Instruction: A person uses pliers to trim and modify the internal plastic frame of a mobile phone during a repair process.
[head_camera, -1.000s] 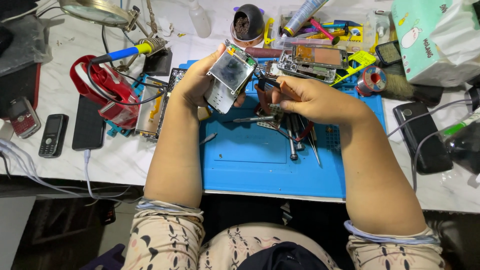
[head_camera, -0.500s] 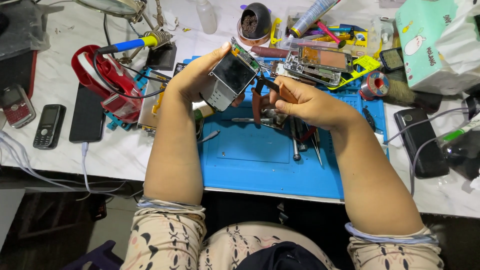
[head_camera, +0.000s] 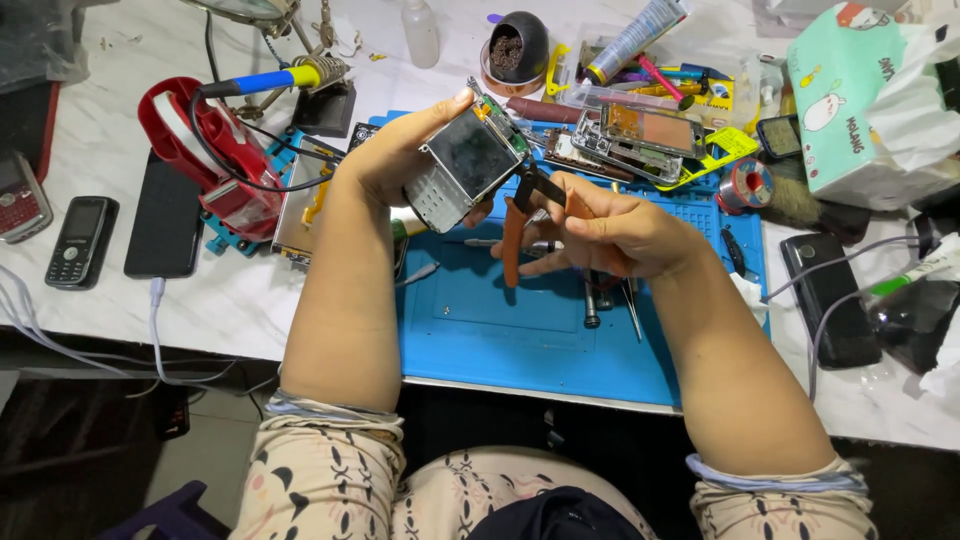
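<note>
blue silicone work mat (head_camera: 520, 330) spread across the middle of the white counter (head_camera: 120, 300), reaching its near edge. head view, the only one: left hand (head_camera: 395, 160) closed around a stripped keypad phone (head_camera: 465, 165), held tilted above the far part of the mat, bare screen and grey keypad facing up, casing already off and a strip of green circuit board showing along its far side. right hand (head_camera: 610, 230) closed on orange-handled cutters (head_camera: 520, 225), tips set right at the phone's right edge; whether touching a part there, cannot tell.

judging by that: opened up, shell removed, now at the stage of working on the internals; reassembly apparently not begun.

just beyond the phone, near the mat's far edge, a second opened handset (head_camera: 640, 135) lying with its orange-brown insides exposed. under the right hand, on the mat, tweezers and small drivers (head_camera: 600, 300) in a loose cluster. toward the counter's left edge, a small black bar phone (head_camera: 80, 240) beside a black slab phone (head_camera: 165, 215), both lying flat. red tool stand (head_camera: 210, 150) and a blue-and-yellow-handled soldering iron (head_camera: 270, 80) toward the far left. solder spool (head_camera: 745, 185) just past the mat's right side, another dark phone (head_camera: 830, 290) nearer the right edge, a green tissue pack (head_camera: 850, 100) at the far right corner.
</note>
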